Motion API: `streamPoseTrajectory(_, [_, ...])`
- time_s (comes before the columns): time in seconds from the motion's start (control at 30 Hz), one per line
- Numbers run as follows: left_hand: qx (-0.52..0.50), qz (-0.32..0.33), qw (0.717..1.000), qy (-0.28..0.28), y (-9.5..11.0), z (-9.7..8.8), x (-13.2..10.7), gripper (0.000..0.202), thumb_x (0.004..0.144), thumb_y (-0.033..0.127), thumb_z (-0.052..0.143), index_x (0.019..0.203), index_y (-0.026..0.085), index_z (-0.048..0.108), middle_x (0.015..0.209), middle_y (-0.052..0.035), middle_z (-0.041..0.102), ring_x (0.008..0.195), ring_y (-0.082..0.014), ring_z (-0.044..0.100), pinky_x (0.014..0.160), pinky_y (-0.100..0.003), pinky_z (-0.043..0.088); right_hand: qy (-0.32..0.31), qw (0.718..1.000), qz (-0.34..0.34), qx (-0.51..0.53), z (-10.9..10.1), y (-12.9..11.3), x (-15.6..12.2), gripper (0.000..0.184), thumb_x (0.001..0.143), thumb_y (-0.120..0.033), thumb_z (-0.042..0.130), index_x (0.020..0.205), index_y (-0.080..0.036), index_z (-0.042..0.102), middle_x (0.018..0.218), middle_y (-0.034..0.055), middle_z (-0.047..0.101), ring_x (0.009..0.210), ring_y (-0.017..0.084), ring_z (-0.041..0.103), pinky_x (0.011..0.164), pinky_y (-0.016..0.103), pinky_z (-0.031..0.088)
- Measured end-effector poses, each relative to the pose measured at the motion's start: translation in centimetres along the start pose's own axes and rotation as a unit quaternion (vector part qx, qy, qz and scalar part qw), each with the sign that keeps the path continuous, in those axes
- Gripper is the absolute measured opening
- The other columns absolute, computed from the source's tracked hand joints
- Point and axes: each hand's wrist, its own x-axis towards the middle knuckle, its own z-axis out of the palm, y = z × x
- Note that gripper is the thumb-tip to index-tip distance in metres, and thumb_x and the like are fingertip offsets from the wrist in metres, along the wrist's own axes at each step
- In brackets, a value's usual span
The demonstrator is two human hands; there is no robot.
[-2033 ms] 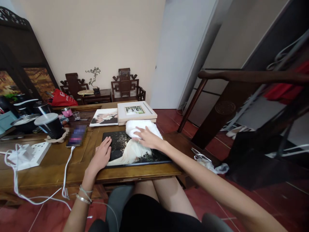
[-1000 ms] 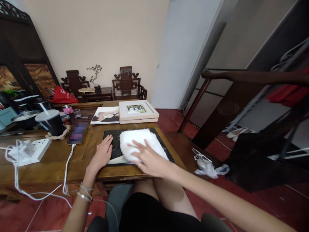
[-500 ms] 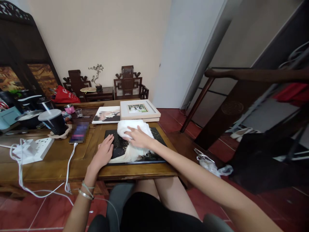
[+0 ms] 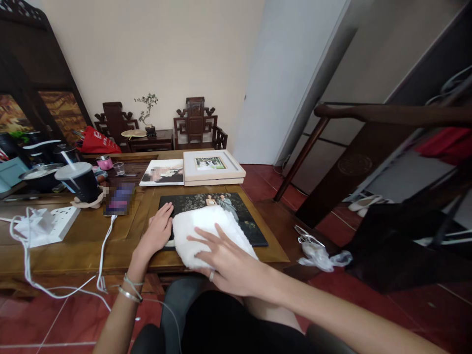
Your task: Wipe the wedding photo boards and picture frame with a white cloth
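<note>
A dark photo panel (image 4: 254, 226) showing two people in wedding clothes lies flat on the wooden table. Across its lower middle sits a folded, fluffy white cloth (image 4: 210, 216), which overhangs the table's near edge and hides part of the picture. My right hand (image 4: 228, 260) holds this cloth, fingers spread over its top and thumb at its near edge, where the tip is hidden. On the panel's left edge rests my left hand (image 4: 158, 228), empty, its fingers stretched out.
Behind the panel are a framed picture (image 4: 236, 172) and a white-edged photo print (image 4: 155, 174). To the left lie a phone (image 4: 120, 199), a power strip (image 4: 62, 221) with loose white cables, and a lidded cup (image 4: 79, 182). A wooden chair (image 4: 354, 162) stands at right.
My right hand has drawn the white cloth toward me, down to the panel's near edge, uncovering the pictured couple. My left hand stays at the panel's left edge.
</note>
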Motion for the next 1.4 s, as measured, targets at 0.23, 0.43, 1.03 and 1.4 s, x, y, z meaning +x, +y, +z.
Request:
streamPoseTrajectory(0.23, [0.009, -0.003, 1.0, -0.007, 0.2, -0.2, 0.1, 0.049, 0.093, 0.026, 0.028, 0.139, 0.013, 0.041, 0.15, -0.0115, 0.036, 0.141, -0.0203, 0.03, 0.114, -0.044, 0.025, 0.05, 0.996, 0.049, -0.051, -0.4, 5.3, 7.0, 0.036, 0.098, -0.034, 0.036, 0.119, -0.016, 0.059, 0.124, 0.018, 0.058, 0.129, 0.032, 0.041, 0.102, 0.062, 0.027])
streamPoseTrajectory(0.43, [0.001, -0.002, 1.0, 0.005, 0.0, -0.1, 0.1, 0.048, 0.093, 0.026, 0.031, 0.137, 0.013, 0.044, 0.149, -0.013, 0.038, 0.14, -0.022, 0.032, 0.113, -0.046, 0.027, 0.064, 0.99, 0.104, -0.076, -0.6, 7.9, 11.6, 0.039, 0.099, -0.038, 0.034, 0.124, -0.017, 0.056, 0.122, 0.0186, 0.057, 0.114, 0.032, 0.053, 0.098, 0.059, 0.03])
streamPoseTrajectory(1.03, [0.007, -0.007, 1.0, -0.004, 0.2, -0.1, 0.1, 0.047, 0.093, 0.026, 0.03, 0.137, 0.015, 0.044, 0.15, -0.0118, 0.037, 0.14, -0.021, 0.03, 0.112, -0.048, 0.027, 0.028, 0.999, 0.041, 0.007, -0.5, 2.2, 1.4, 0.031, 0.095, -0.026, 0.04, 0.114, -0.018, 0.063, 0.124, 0.0139, 0.061, 0.137, 0.03, 0.031, 0.108, 0.063, 0.018])
streamPoseTrajectory(1.4, [-0.14, 0.01, 0.985, 0.104, 1.9, -1.5, -0.2, 0.055, 0.098, 0.043, 0.022, 0.143, 0.015, 0.036, 0.151, -0.0076, 0.036, 0.141, -0.017, 0.03, 0.117, -0.036, 0.022, 0.06, 0.997, 0.027, -0.043, 0.4, 3.3, 8.3, 0.027, 0.094, -0.026, 0.045, 0.114, -0.018, 0.062, 0.132, 0.0138, 0.055, 0.135, 0.034, 0.031, 0.102, 0.07, 0.02])
